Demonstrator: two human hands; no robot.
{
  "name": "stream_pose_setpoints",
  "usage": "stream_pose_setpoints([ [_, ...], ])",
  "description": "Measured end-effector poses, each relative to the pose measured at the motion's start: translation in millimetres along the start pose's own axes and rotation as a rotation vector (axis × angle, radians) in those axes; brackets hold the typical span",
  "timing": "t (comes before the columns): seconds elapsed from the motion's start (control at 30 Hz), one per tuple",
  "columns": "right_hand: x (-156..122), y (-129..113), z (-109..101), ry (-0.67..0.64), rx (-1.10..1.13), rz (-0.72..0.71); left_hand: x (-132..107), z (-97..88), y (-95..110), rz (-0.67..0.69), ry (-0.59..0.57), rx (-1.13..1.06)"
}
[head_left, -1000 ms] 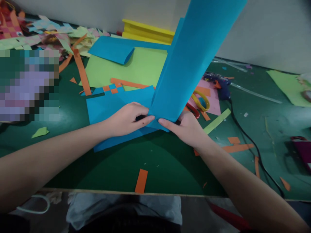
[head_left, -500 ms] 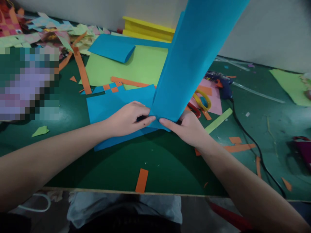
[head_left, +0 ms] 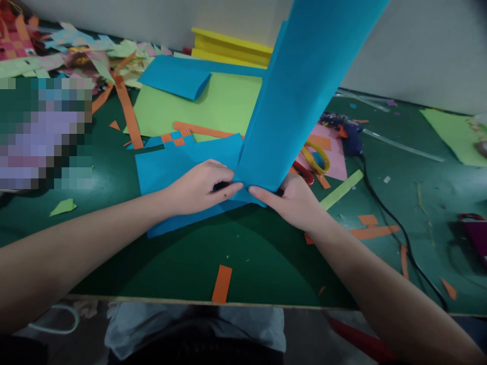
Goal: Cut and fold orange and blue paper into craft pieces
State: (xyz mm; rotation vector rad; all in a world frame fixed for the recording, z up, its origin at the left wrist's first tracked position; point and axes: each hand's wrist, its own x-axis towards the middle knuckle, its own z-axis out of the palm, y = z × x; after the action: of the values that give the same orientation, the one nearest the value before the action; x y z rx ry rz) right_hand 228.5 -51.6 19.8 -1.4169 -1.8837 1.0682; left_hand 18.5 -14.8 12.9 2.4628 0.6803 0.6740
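Note:
A tall folded piece of blue paper stands tilted to the upper right, its top beyond the frame. At its lower left corner my left hand is closed, the thumb pressing on the bottom fold. My right hand grips the lower right corner, thumb in front and fingers hidden behind the paper. Both thumb tips lie close together at the base. Under my left hand a flat blue sheet rests on the green table. Scissors with a yellow handle lie partly hidden behind the folded paper.
Behind are a light green sheet, another folded blue paper and a yellow folded strip. A dark glue gun with a black cord lies right. Paper scraps pile up at the back left. An orange piece lies near the front edge.

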Motion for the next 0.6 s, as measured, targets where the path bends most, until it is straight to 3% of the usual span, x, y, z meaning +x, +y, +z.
stream_pose_setpoints([
  [0.6,-0.9,-0.5,0.1,0.002,-0.002,0.012,0.0,-0.3,-0.2,-0.004,-0.002,0.002],
])
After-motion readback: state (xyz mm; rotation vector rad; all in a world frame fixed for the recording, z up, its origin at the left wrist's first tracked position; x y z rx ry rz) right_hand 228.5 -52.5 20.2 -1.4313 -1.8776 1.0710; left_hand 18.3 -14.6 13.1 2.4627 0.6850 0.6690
